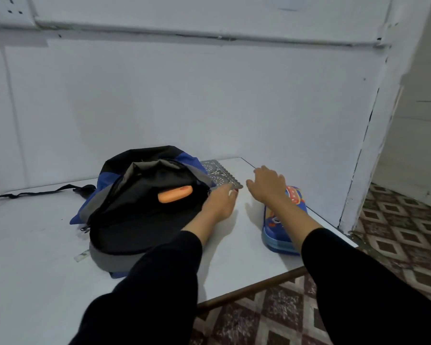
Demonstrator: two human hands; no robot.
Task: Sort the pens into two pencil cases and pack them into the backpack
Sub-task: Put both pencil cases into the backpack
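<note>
A black, blue and grey backpack (139,210) lies on the white table (35,257) with its main zip open. An orange pencil case (176,194) pokes out of the opening. My left hand (220,202) lies at the backpack's right edge with its fingers stretched out flat. A blue pencil case (275,235) with a colourful print lies near the table's right edge. My right hand (268,184) hovers over its far end, fingers spread and relaxed, holding nothing.
A grey patterned mat (218,174) lies behind the hands at the table's back corner. A black strap (35,194) trails left from the backpack. The table's right edge drops to a patterned tile floor (396,232). A white wall stands close behind.
</note>
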